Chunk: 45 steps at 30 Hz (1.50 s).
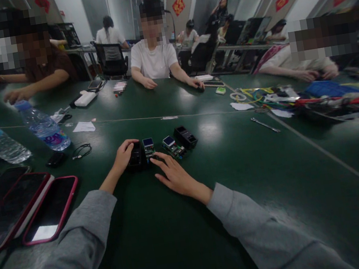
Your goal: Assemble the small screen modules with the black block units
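Note:
My left hand (125,156) is closed around the side of a black plastic case (137,157) on the green table. Right beside that case lies a small circuit board with a little screen (148,145). My right hand (174,174) is spread, its fingertips at the lower edge of this board; whether they press on it is hard to see. Just to the right is a second circuit board with a screen (173,147), tilted at an angle. Behind it stands another black case (186,137) with openings in its face.
Two water bottles (43,126), a coiled cable (82,151) and phones in red cases (51,209) are on the left. A wrench (265,125) lies to the right, before a heap of cables and tools (296,97). Several people sit around the table, one opposite (156,61).

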### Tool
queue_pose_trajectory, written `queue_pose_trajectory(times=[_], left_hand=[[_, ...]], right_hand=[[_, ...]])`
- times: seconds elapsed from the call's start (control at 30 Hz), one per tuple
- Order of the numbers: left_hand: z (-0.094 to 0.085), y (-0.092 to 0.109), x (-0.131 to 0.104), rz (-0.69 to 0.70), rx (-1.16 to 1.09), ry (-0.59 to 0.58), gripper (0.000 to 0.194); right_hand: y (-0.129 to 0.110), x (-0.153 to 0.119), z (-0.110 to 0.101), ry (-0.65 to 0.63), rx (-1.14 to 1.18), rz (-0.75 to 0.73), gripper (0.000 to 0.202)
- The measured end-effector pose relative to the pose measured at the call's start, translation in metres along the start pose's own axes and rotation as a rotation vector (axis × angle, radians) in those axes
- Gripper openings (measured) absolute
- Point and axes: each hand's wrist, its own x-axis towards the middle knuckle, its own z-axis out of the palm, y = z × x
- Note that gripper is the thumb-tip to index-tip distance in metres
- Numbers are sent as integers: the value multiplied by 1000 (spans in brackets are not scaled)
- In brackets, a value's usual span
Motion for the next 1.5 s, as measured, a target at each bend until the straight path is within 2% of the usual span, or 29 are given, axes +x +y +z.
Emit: queue_pose_trajectory(times=[0.57, 0.83, 1.23, 1.5], left_hand=[[-1, 1, 0, 12, 18, 1, 30], [0, 0, 1, 5, 25, 8, 30], [-1, 0, 0, -5, 14, 1, 30], [0, 3, -2, -30, 6, -3, 30]], right_hand=[[-1, 0, -2, -31, 7, 14, 58], [-2, 0, -1, -3, -16, 13, 55], [0, -1, 3, 135, -132, 130, 43], [4, 0, 6, 247, -196, 293, 36]])
